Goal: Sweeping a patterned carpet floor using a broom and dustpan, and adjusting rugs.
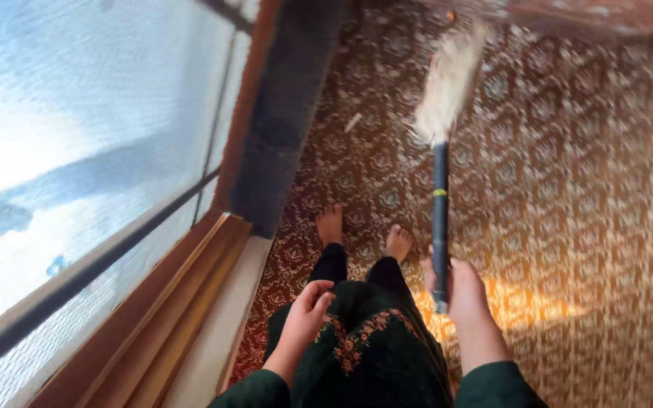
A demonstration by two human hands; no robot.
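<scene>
A: Right hand (464, 291) fingers wrapped tight round the broom (441, 181) handle; bristles out ahead over the patterned carpet (583, 196).

B: Left hand (307, 306)?

A: Loosely curled, empty. Risk, I'd judge: bristles catching carpet pile, scattering debris toward bare feet (330, 224).

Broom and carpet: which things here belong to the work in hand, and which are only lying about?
In use:
- broom, dark handle held in the right hand, pale bristles on the floor
- patterned carpet under the bristles
- small pale scrap on the carpet

Only about:
- window screen
- wooden frame
- left hand, resting on the dark garment, holding nothing
</scene>
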